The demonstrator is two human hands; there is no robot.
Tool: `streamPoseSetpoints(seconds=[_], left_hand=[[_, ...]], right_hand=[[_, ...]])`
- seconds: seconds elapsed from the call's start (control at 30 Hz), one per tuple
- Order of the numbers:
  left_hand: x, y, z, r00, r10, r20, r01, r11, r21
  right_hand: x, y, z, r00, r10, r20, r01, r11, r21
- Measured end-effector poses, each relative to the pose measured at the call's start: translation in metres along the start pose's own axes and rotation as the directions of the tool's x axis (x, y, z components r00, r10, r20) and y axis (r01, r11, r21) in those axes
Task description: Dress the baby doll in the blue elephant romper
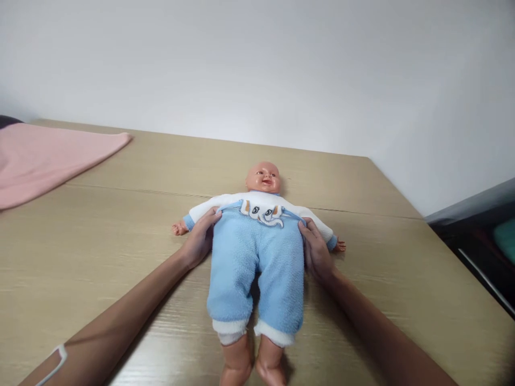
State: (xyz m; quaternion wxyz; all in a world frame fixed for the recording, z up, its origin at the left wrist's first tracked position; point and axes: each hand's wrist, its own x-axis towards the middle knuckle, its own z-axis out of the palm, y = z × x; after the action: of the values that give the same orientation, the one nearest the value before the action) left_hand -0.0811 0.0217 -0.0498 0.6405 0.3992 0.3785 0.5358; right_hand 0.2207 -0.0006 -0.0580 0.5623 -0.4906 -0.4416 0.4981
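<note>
While bald plastic baby doll (263,177) lies face-up on pale wood-grain table (132,268), head toward 12 o'clock, left hand (201,238) sits at its 9 o'clock, right hand (317,249) at 3 o'clock. Fingers of both grasp upper side edges of fluffy light-blue elephant-fronted trousers (237,262). Flat pink cloth (48,155) at 10 o'clock.

Doll (260,252), bald, on its back on the tabletop (132,300). Head farthest from camera, arms spread wide, legs slightly parted. Fuzzy outfit (233,268): white upper, blue below, elephant face (262,214) across front, blue wrist cuffs, white leg cuffs. Shins bare.
</note>
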Motion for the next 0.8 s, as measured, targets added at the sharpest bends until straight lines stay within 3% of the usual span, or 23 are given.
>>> streamPoseSetpoints(seconds=[0.17, 0.27, 0.37, 0.47, 0.53, 0.6, 0.7, 0.8], left_hand=[[0.003, -0.003, -0.004, 0.998, 0.042, -0.048, -0.039, 0.998, 0.054], [0.002, -0.006, -0.001, 0.978, 0.180, -0.100, -0.158, 0.967, 0.200], [0.000, -0.006, 0.004, 0.943, 0.311, -0.121, -0.259, 0.911, 0.319], [-0.002, -0.007, 0.007, 0.909, 0.392, -0.140, -0.309, 0.860, 0.406], [-0.004, -0.007, 0.008, 0.873, 0.462, -0.157, -0.344, 0.811, 0.474], [-0.006, -0.007, 0.009, 0.838, 0.519, -0.167, -0.372, 0.768, 0.522], [-0.008, -0.006, 0.011, 0.824, 0.548, -0.143, -0.406, 0.747, 0.526], [-0.009, -0.006, 0.011, 0.820, 0.560, -0.118, -0.433, 0.743, 0.510]], right_hand=[[0.001, 0.002, -0.002, 0.998, -0.065, -0.006, 0.065, 0.995, -0.082], [-0.006, 0.001, 0.000, 0.980, -0.187, -0.067, 0.170, 0.963, -0.208], [-0.016, -0.008, 0.005, 0.924, -0.367, -0.104, 0.303, 0.873, -0.382], [-0.021, -0.031, 0.017, 0.828, -0.559, -0.054, 0.451, 0.719, -0.530], [-0.015, -0.052, 0.032, 0.783, -0.621, 0.050, 0.532, 0.625, -0.570], [0.002, -0.073, 0.056, 0.774, -0.596, 0.215, 0.600, 0.581, -0.550], [0.044, -0.094, 0.102, 0.722, -0.501, 0.478, 0.692, 0.511, -0.510], [0.096, -0.095, 0.151, 0.628, -0.274, 0.728, 0.745, 0.483, -0.460]])
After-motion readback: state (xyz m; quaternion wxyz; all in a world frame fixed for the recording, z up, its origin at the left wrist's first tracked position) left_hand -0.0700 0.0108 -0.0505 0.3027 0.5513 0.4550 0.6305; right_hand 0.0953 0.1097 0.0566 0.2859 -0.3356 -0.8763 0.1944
